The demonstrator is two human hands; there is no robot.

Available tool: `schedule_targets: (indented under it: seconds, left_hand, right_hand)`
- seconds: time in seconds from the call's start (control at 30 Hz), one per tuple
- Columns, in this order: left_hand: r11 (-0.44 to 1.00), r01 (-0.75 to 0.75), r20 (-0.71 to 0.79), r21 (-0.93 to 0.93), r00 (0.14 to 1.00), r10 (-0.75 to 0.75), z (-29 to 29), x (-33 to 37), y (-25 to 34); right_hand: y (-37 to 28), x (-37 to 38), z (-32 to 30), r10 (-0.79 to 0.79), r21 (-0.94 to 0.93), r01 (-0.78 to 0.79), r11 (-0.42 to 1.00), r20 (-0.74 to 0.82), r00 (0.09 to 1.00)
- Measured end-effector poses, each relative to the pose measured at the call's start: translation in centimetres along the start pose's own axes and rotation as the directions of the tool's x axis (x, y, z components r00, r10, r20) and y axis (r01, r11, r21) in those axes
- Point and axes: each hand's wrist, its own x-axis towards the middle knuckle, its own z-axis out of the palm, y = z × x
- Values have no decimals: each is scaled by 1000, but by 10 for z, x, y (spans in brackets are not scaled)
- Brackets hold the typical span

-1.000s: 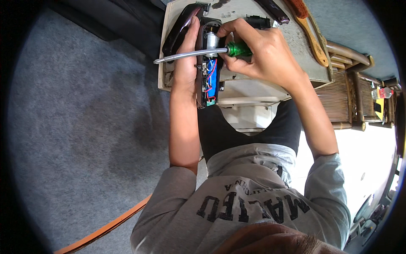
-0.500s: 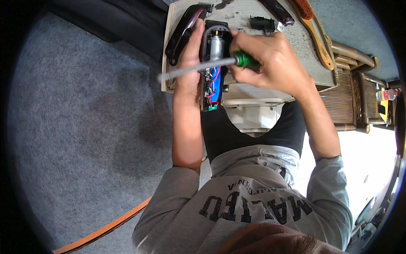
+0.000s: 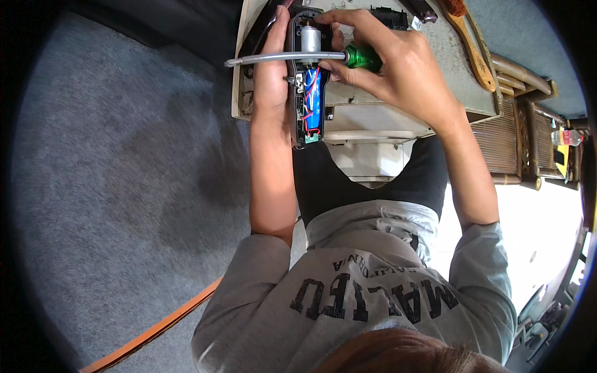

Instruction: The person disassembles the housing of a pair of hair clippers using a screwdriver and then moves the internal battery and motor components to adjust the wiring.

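Note:
My left hand (image 3: 271, 84) is closed around the side of an opened hair clipper (image 3: 313, 102), held upright over the near edge of the table. Its inside faces up: a silver motor, a blue battery, red and white wires and a small green board show. My right hand (image 3: 413, 71) grips a screwdriver (image 3: 365, 58) by its green handle. The shaft lies crosswise above the motor and my left hand, its tip pointing left. The right index finger reaches the clipper's far end, and the thumb is near the motor. Behind my left hand lies a dark purple glossy casing (image 3: 254, 41), partly hidden.
On the light table (image 3: 360, 115) lie a black plastic part (image 3: 390, 17), a dark purple piece (image 3: 423, 10) and a wooden-handled brush (image 3: 474, 59). Bamboo furniture (image 3: 502, 133) with a bottle (image 3: 564, 137) stands at right. An orange strip (image 3: 155, 323) runs along the floor.
The view has shifted, so table and clipper sit higher in it. The screwdriver, blurred before, is now steadier and more level. My right index finger has stretched out to the clipper's far end.

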Motion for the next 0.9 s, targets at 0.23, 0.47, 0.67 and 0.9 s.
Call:
schedule_targets:
  seconds: [0.23, 0.47, 0.67, 0.9]
  left_hand:
    - [999, -13, -20, 34, 1000, 14, -4, 0, -4]
    - [998, -24, 117, 54, 993, 17, -16, 3, -6]
    - [996, -78, 60, 48, 995, 75, -10, 6, -12]
    - [995, -79, 31, 63, 997, 77, -5, 3, -12]
  right_hand:
    - [5, -5, 3, -40, -79, 41, 996, 16, 999]
    - [4, -7, 6, -130, -198, 122, 973, -30, 991]
    - [5, -9, 6, -156, -261, 148, 954, -12, 988]
    - [3, -8, 5, -157, -223, 152, 963, -7, 988]
